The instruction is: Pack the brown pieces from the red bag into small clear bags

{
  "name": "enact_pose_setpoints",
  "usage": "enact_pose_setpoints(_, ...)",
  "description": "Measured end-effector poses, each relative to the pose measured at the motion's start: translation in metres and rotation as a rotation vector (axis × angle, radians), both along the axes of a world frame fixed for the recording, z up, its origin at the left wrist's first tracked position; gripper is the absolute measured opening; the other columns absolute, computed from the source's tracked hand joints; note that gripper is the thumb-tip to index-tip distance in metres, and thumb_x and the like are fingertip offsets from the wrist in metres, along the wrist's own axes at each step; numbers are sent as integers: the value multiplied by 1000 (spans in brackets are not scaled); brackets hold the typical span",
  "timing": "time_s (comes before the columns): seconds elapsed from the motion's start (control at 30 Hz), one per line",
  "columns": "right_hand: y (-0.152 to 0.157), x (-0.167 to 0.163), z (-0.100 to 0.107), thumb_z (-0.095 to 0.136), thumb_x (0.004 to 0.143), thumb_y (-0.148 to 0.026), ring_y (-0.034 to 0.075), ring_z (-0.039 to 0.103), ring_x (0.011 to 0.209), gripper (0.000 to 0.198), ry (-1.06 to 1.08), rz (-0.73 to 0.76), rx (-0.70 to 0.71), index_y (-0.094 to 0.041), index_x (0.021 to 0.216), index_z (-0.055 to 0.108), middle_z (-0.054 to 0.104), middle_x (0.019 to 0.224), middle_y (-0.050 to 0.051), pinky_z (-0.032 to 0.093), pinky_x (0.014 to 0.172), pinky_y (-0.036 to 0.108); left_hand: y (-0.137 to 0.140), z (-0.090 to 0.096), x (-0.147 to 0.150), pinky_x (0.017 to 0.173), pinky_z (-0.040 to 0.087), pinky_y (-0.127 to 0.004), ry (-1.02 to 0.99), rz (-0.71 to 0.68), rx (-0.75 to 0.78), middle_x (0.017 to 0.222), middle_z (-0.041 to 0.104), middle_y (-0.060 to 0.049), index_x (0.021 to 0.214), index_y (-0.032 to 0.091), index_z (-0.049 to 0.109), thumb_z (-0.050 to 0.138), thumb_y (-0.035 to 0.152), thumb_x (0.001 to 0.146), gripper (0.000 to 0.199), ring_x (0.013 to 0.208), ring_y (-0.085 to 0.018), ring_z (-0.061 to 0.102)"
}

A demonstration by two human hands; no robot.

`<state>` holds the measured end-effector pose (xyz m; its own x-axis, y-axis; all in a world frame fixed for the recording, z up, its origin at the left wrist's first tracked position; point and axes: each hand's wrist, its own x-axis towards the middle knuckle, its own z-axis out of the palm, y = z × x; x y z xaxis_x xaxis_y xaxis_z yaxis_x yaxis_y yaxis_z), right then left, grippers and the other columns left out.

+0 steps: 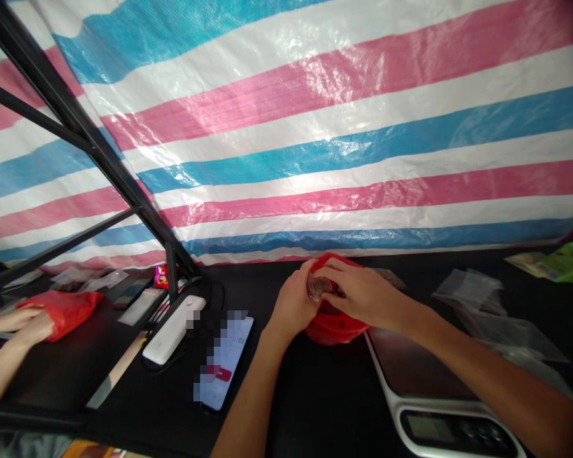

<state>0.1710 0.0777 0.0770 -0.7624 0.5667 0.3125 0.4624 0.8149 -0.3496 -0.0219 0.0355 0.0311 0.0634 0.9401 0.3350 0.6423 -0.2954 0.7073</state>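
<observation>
A red plastic bag sits with its mouth up on the black table, just left of the scale's platform. Over that mouth, my left hand closes its fingers and thumb around a small clear plastic bag. From the right, my right hand reaches over with bent fingers, gripping the same clear bag. What lies deeper in the red bag is mostly hidden by the hands. The digital scale is under my right forearm.
Flat clear bags lie to the right, near a green packet. Left of me are a phone, a white power strip with cables, and a black metal frame. Beyond it, another person's hand is at a red bag.
</observation>
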Motion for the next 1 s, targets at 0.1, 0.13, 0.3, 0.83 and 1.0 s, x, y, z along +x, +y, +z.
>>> enact_pose_setpoints(0.1, -1, -1, -2, 59, 97, -16, 28, 67, 111, 30, 24, 17, 125, -22, 124, 70, 64, 127, 12, 55, 98, 44, 0, 1, 3, 108, 51, -40, -125, -48, -2, 139, 69, -9, 145, 27, 53, 72, 17, 85, 64, 124, -28, 68)
enact_pose_setpoints(0.13, -1, -2, -2, 56, 99, -15, 29, 65, 116, 31, 48, 34, 151, -22, 126, 70, 63, 128, 13, 54, 101, 46, 0, 1, 3, 108, 51, -39, -168, -53, -5, 138, 70, -9, 143, 27, 55, 72, 18, 86, 60, 123, -28, 68)
enact_pose_setpoints(0.3, -2, 0, 1, 46, 106, -18, 27, 65, 118, 38, 101, 112, 16, -25, 137, 65, 61, 137, 13, 55, 102, 44, 0, -1, 5, 103, 54, -35, -297, -88, -25, 133, 72, -9, 138, 25, 55, 71, 20, 89, 52, 118, -25, 71)
enact_pose_setpoints(0.83, -5, -2, 8, 51, 102, -12, 22, 65, 111, 25, 195, 188, -27, -24, 113, 71, 68, 122, 8, 53, 98, 35, -3, 1, 9, 91, 56, -30, -308, -95, -4, 121, 76, -5, 139, 24, 54, 75, 18, 84, 60, 103, -22, 74)
enact_pose_setpoints(1.0, -2, 1, 8, 58, 105, -36, 27, 67, 117, 30, 167, 55, -82, -27, 132, 66, 71, 132, 9, 51, 104, 41, -6, 6, 13, 90, 57, -31, -315, -79, 2, 116, 77, -4, 134, 23, 58, 73, 17, 84, 52, 100, -21, 74)
